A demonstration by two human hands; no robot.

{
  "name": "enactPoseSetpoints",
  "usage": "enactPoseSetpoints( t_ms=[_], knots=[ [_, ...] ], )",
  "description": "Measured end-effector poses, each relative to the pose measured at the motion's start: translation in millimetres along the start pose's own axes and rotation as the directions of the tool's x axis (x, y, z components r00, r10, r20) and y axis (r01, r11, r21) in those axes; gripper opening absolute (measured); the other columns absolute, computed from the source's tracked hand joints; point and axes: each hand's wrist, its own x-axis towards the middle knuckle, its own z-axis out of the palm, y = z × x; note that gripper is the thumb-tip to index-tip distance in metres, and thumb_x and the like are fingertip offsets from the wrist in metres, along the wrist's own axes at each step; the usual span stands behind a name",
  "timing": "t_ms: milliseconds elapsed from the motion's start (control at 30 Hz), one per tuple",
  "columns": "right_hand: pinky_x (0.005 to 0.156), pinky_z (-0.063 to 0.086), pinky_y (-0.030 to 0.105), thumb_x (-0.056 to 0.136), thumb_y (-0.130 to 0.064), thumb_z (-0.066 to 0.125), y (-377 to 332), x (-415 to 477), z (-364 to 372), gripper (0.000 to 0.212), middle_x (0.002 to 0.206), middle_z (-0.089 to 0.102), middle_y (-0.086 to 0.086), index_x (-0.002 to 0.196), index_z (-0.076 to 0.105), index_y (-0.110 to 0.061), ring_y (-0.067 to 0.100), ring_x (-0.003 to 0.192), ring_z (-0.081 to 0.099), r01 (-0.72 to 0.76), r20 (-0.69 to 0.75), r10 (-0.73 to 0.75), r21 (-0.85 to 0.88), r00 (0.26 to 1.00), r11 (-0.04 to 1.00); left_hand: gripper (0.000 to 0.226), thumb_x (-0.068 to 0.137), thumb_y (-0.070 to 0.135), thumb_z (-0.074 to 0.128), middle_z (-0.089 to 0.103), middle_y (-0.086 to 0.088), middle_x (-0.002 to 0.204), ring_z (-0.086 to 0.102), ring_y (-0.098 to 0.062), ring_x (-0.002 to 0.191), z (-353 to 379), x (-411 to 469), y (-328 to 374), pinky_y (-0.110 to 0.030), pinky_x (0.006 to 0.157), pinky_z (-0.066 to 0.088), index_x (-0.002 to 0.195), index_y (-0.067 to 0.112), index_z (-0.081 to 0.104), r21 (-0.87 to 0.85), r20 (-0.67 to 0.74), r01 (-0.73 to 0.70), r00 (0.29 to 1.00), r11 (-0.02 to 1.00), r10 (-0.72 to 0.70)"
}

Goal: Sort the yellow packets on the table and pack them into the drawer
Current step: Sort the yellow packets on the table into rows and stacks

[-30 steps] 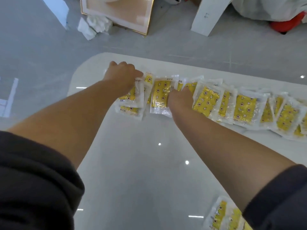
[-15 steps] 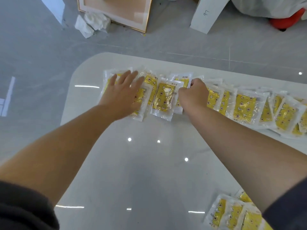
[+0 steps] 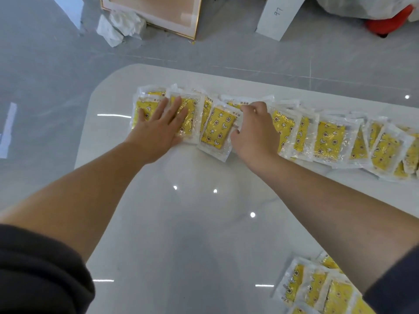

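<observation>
Yellow packets (image 3: 330, 138) (overlapping row), left hand (image 3: 158, 128) flat, right hand (image 3: 256, 132) pinching one.

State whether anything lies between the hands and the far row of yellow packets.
Nothing visible does: the left hand lies flat on the end yellow packets, and the right hand pinches a packet beside them.
</observation>
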Motion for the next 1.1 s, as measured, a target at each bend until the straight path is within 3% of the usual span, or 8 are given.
enactPoseSetpoints(
  t_ms=[167, 300, 500, 667, 767, 867, 967, 1100],
  knots=[
    [0.088, 0.049, 0.040, 0.088, -0.010, 0.055, 7.8, -20.8, 6.2, 0.041, 0.138, 0.044, 0.002, 0.129, 0.054, -0.014, 0.024, 0.118, 0.050, 0.165, -0.083, -0.156, 0.119, 0.984, 0.979, 0.067, 0.099, 0.045, 0.027, -0.009, -0.007, 0.161, -0.007, -0.029, 0.148, -17.8, -13.1, 24.5, -0.060, 0.115, 0.011, 0.153, 0.017, -0.001, -0.045, -0.031, 0.034, 0.999, 0.998, -0.036],
    [0.091, 0.049, 0.037, 0.082, -0.002, 0.055, 32.7, -58.1, 11.4, 0.039, 0.129, 0.049, 0.003, 0.120, 0.057, -0.009, 0.021, 0.114, 0.052, 0.259, -0.116, -0.233, 0.327, 0.965, 0.909, 0.059, 0.096, 0.036, 0.042, 0.021, -0.010, 0.157, 0.018, -0.029, 0.145, -33.0, -42.5, 73.8, -0.051, 0.114, 0.024, 0.148, 0.014, 0.027, -0.250, -0.145, 0.018, 0.988, 0.968, -0.055],
    [0.090, 0.046, 0.026, 0.085, 0.001, 0.054, 109.9, -148.1, 22.7, 0.038, 0.122, 0.049, -0.006, 0.120, 0.056, -0.013, 0.015, 0.109, 0.053, 0.168, -0.079, -0.149, 0.476, 0.986, 0.863, 0.037, 0.086, 0.025, 0.049, 0.057, -0.003, 0.123, 0.053, -0.024, 0.115, -32.2, -97.4, 176.1, -0.038, 0.088, 0.045, 0.121, 0.015, 0.057, -0.497, -0.174, -0.004, 0.980, 0.868, -0.095],
    [0.090, 0.049, 0.037, 0.086, 0.000, 0.054, 201.5, -213.8, 31.2, 0.037, 0.117, 0.048, -0.009, 0.120, 0.056, -0.014, 0.015, 0.108, 0.052, 0.039, 0.030, -0.057, 0.423, 0.998, 0.905, 0.026, 0.085, 0.019, 0.042, 0.065, 0.004, 0.092, 0.062, -0.021, 0.089, -15.2, -143.4, 280.7, -0.034, 0.077, 0.047, 0.093, 0.019, 0.067, -0.610, -0.088, 0.061, 0.986, 0.790, -0.144],
    [0.094, 0.045, 0.031, 0.087, -0.002, 0.052, 252.6, -242.0, 20.0, 0.037, 0.123, 0.052, -0.003, 0.122, 0.055, -0.015, 0.016, 0.113, 0.050, -0.013, 0.110, -0.029, 0.357, 0.993, 0.934, 0.021, 0.090, 0.021, 0.052, 0.063, 0.007, 0.106, 0.059, -0.017, 0.099, -11.3, -172.3, 343.1, -0.031, 0.086, 0.043, 0.107, 0.020, 0.063, -0.622, 0.116, 0.248, 0.967, 0.743, -0.225],
    [0.096, 0.043, 0.029, 0.089, -0.007, 0.053, 290.9, -263.6, 3.9, 0.039, 0.129, 0.050, -0.003, 0.126, 0.053, -0.018, 0.015, 0.118, 0.049, -0.013, 0.197, -0.046, 0.288, 0.979, 0.957, 0.038, 0.094, 0.039, 0.049, 0.050, 0.009, 0.126, 0.050, -0.013, 0.115, -13.8, -189.4, 397.1, -0.028, 0.096, 0.039, 0.129, 0.025, 0.048, -0.595, 0.271, 0.413, 0.911, 0.690, -0.311],
    [0.101, 0.042, 0.034, 0.090, -0.011, 0.053, 312.0, -272.9, -7.7, 0.045, 0.135, 0.046, -0.004, 0.133, 0.048, -0.021, 0.015, 0.121, 0.046, -0.007, 0.279, -0.074, 0.278, 0.957, 0.961, 0.055, 0.091, 0.044, 0.054, 0.043, 0.005, 0.135, 0.044, -0.016, 0.123, -16.1, -184.8, 428.3, -0.033, 0.100, 0.038, 0.139, 0.024, 0.036, -0.612, 0.326, 0.526, 0.848, 0.590, -0.417],
    [0.102, 0.039, 0.033, 0.091, -0.014, 0.054, 320.3, -270.6, -10.7, 0.046, 0.136, 0.046, -0.004, 0.135, 0.045, -0.022, 0.014, 0.124, 0.043, 0.066, 0.310, -0.147, 0.257, 0.939, 0.964, 0.063, 0.087, 0.041, 0.062, 0.047, 0.001, 0.132, 0.044, -0.020, 0.123, -16.4, -158.6, 434.4, -0.038, 0.100, 0.036, 0.140, 0.022, 0.035, -0.651, 0.367, 0.631, 0.749, 0.423, -0.552]
  ],
)
